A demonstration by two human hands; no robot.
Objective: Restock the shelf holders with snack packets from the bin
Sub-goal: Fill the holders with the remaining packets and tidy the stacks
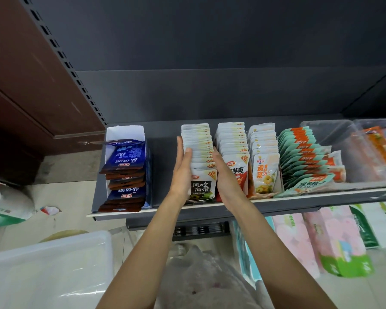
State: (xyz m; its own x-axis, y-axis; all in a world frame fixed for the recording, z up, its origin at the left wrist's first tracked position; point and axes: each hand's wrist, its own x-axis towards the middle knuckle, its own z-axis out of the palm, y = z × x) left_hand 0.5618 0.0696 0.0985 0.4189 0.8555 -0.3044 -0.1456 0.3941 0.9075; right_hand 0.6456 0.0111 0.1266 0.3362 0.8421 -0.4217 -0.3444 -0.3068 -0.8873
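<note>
Right now I have both hands on the row of white seaweed packets [198, 157], which stands on the shelf [165, 214] between the white box of dark blue packets [126, 166] on the left and the white-and-red packets [233, 152] on the right. My left hand [183, 172] lies along the row's left flank with the thumb hooked over the packet tops; my right hand [223, 175] presses the right flank with fingers mostly straight. So the left hand clasps the row and the right is flat against it, squeezing it between the palms. I cannot see a holder wall around this row, so I cannot tell whether it sits in one.

The main risk, as I judge it, is the row fanning out. These pouches look slick and lean on one another, so if I ease one palm before the other, the front packets could slide off the near shelf edge towards the plastic bag [201, 270] below. Pushing too far right could crowd the white-and-red packets and tip them into the yellow-printed packets [264, 157] beyond. The open gap on the left gives the row room to topple that way. The translucent bin [49, 264] sits near left, well apart from the hands.
</note>
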